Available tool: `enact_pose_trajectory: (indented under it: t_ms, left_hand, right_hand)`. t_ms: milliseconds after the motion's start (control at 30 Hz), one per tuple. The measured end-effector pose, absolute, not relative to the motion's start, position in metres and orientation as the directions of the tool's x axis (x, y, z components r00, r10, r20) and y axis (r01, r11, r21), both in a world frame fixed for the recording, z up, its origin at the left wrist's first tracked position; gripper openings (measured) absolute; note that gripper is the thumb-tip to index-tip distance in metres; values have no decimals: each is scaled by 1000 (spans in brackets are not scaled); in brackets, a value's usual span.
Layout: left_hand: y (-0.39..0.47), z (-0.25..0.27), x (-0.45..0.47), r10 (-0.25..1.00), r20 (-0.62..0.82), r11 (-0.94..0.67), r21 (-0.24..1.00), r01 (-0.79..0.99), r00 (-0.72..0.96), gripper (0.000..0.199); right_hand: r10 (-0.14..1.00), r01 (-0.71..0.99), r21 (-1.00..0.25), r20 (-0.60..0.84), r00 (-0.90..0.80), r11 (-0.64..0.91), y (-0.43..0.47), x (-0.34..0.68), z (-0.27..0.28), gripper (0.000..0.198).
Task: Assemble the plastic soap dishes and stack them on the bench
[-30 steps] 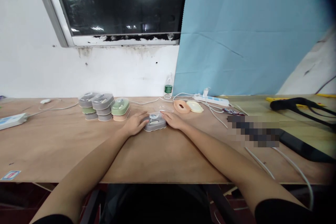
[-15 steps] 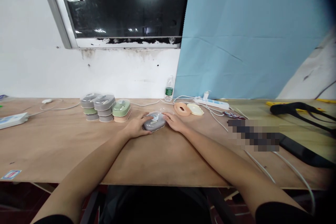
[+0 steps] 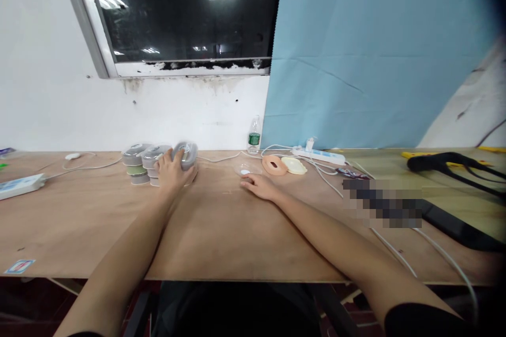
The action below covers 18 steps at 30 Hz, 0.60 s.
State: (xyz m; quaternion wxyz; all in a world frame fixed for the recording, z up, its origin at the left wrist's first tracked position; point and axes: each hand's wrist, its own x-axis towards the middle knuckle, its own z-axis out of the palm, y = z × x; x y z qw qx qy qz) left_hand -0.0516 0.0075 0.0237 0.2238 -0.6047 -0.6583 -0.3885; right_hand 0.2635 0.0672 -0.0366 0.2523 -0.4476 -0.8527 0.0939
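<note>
My left hand [image 3: 173,170] is at the stacked containers on the left, its fingers around the near left side of a grey lidded container [image 3: 190,151]. That container sits at the top of the right-hand stack and hides most of what is under it. Two more stacks of small oval containers, a left one [image 3: 135,157] and a middle one [image 3: 155,156], stand close beside it. My right hand [image 3: 260,187] lies low over the table with fingers loosely stretched and nothing in them. Just beyond its fingertips is a clear plastic piece [image 3: 249,167].
An orange oval piece [image 3: 273,165] with a slot and a pale yellow lid [image 3: 294,165] lie right of centre. Behind them are a plastic bottle [image 3: 254,137] and a power strip [image 3: 320,156] with cables. Another power strip [image 3: 21,185] lies at far left.
The grey container has gone from the middle of the table, between both hands, to the right-hand stack with my left hand. My right hand has let go of it and stays near its old place.
</note>
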Motion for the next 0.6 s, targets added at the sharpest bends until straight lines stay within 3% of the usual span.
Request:
enact_pose_trajectory:
  t_ms: [133, 600]
  left_hand:
    - [9, 23, -52, 613, 767, 23, 223, 975, -190, 66]
    - [14, 14, -57, 554, 819, -30, 199, 979, -150, 58]
  right_hand:
    - [800, 715, -364, 342, -494, 597, 68, 264, -38, 39]
    - [794, 706, -373, 376, -478, 602, 67, 262, -38, 33]
